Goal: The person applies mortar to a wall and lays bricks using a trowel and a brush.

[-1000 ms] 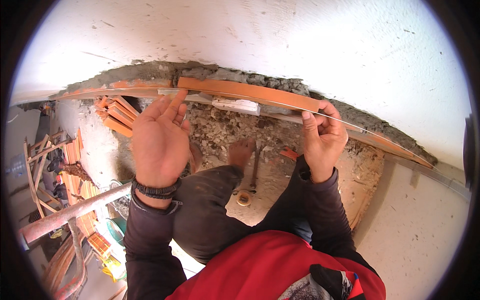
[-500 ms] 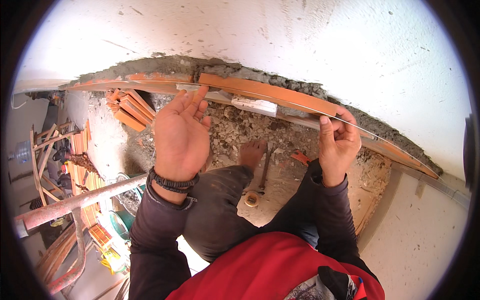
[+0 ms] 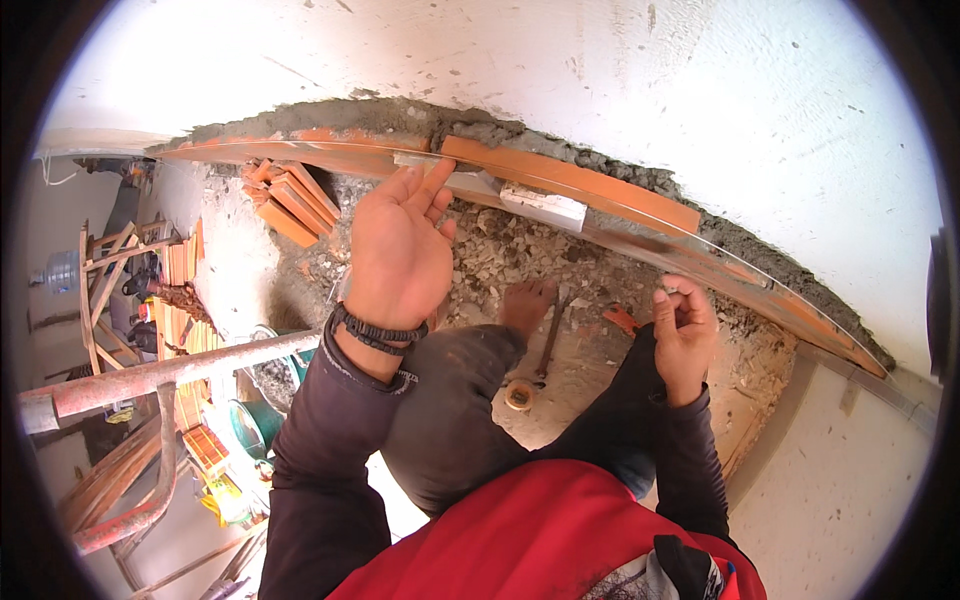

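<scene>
Here, I have my left hand (image 3: 400, 242) loosely open, forefinger reaching the near edge of the tile (image 3: 570, 176) at its left end, though I cannot tell how firmly the tip presses. The tile lies ahead of both hands, along the mortar (image 3: 480, 130) on the wall (image 3: 450, 60), with a white block (image 3: 543, 205) just on its near side. My right hand (image 3: 685, 335) sits apart from the tile's right end, fingers curled, thumb close to forefinger; whether they pinch anything, I cannot tell.
</scene>
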A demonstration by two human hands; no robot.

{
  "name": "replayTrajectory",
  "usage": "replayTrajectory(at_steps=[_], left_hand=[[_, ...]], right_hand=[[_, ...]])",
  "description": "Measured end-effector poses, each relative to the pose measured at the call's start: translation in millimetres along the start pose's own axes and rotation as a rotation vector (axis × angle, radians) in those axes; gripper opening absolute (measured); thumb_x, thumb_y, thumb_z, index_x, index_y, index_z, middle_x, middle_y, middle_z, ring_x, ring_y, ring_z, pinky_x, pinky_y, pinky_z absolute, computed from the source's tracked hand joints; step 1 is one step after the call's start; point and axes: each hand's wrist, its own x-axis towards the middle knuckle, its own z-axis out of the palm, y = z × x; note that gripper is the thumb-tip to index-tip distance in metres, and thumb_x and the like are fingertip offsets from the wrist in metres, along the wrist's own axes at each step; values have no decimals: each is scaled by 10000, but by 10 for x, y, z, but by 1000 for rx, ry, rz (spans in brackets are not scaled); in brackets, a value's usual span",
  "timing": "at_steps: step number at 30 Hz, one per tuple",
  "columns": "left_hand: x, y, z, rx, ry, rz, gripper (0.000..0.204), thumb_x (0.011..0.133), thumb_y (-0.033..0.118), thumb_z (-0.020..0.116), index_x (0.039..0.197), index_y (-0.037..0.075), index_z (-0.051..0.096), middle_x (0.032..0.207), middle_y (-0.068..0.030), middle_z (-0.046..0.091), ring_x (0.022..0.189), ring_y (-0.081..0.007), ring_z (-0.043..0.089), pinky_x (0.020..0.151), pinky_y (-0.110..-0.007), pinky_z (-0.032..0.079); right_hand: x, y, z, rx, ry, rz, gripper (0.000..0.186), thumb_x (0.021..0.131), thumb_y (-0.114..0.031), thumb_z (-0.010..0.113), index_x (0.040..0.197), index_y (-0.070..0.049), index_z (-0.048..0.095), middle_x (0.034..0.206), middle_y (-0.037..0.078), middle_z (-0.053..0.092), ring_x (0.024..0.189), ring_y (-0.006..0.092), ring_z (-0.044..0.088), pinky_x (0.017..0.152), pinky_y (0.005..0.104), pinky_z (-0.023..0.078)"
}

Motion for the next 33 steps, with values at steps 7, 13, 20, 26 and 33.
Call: replayTrajectory(at_steps=[7,13,20,26,33], left_hand=[[31,44,-134,47,90,130,512,1009,244,444,1471,70,309,1368,-93,529,1061,-181,431,919,-326,350],[-380,307,-490,85,25,544,369,1002,230,514,1337,75,493,1242,-63,613,1055,-155,511,915,-315,368],[-1684,-251,-1257,976,70,570,356,1026,206,519,1317,3,542,1202,-130,648,1162,-194,569,1031,-327,405],[-2516,-539,-1497,942,253,630,481,940,197,617,1364,-12,525,1337,-208,572,1274,-288,535,1064,-391,403],[-2284,-716,-1259,1281,-108,817,427,873,263,711,1241,63,625,1300,-178,608,1207,-359,576,1032,-448,422]], right_hand=[[-84,447,-104,-315,-234,29,186,904,-118,704,1061,-21,688,680,87,649,604,141,624,584,292,492],[-132,322,90,-412,-487,6,246,891,-212,691,1066,-39,699,759,146,681,642,236,649,631,338,503],[-150,-89,876,-228,-751,-196,285,951,-279,619,1101,-44,682,877,165,696,756,240,666,720,347,516],[-187,-180,1499,-180,-1102,-55,371,1031,-334,546,1268,-52,589,1026,62,655,799,144,652,696,292,525],[-560,77,2017,-357,-1374,130,572,1027,-528,434,1361,-69,498,1132,113,613,791,177,654,631,314,550]])
